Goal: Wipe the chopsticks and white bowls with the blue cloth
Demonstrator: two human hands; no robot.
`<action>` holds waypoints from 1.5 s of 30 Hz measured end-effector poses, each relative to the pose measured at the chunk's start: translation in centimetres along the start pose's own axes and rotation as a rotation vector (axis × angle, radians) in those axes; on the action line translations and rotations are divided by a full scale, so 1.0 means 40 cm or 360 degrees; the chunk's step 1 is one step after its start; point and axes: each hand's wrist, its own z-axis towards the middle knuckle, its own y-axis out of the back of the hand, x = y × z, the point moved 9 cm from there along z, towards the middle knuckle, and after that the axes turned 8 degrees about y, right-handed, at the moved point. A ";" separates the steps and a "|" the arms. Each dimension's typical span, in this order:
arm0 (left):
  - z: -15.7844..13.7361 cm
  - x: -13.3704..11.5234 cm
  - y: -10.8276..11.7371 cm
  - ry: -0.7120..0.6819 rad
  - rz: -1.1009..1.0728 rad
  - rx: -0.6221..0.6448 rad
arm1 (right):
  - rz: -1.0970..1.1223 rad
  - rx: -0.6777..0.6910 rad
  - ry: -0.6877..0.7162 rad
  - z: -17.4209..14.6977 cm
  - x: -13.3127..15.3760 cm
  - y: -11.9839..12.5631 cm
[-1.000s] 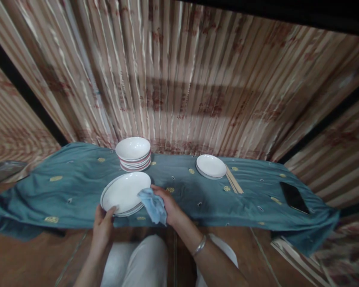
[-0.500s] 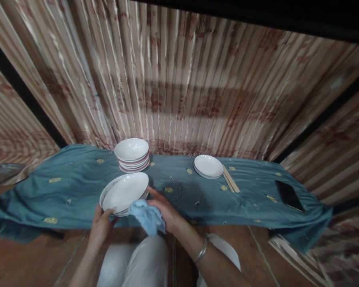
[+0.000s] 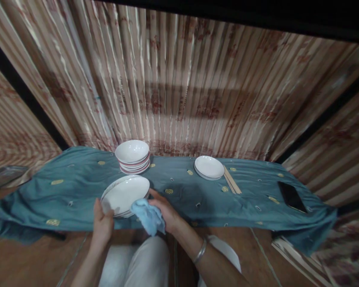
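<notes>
A stack of white plates [image 3: 127, 195] lies at the table's near edge, left of the middle. The top plate leans slightly over a patterned rim [image 3: 113, 185] beneath it. My left hand [image 3: 102, 225] is at the stack's near left edge, thumb and fingers apart; whether it touches the rim is unclear. In my right hand [image 3: 165, 210] a light blue cloth [image 3: 148, 217] is bunched, hanging over the table edge. That hand is at the stack's right side, its fingertips close to the rim.
Behind stands a pile of white bowls with red bands [image 3: 133, 153]. Farther right are a smaller stack of white plates [image 3: 209, 166], wooden chopsticks [image 3: 231, 181] and a black phone [image 3: 291, 196]. A green patterned cloth [image 3: 179, 215] covers the table; pleated curtains [image 3: 179, 79] hang behind.
The top plate has settled lower and straighter on its stack. My left thumb has come off its face and the left fingers have spread. The right hand keeps the cloth, almost still.
</notes>
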 end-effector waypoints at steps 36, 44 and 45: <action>-0.143 -0.162 -0.004 -0.0219 -0.0180 0.0082 | 0.0305 -0.0110 -0.0122 -0.068 -0.004 0.094; -0.224 -0.295 -0.045 -0.0571 -0.0213 0.0157 | 0.0468 -0.0189 -0.0170 -0.083 0.017 0.159; -0.231 -0.304 -0.060 -0.0561 -0.0240 0.0188 | 0.0479 -0.0202 -0.0183 -0.087 0.023 0.173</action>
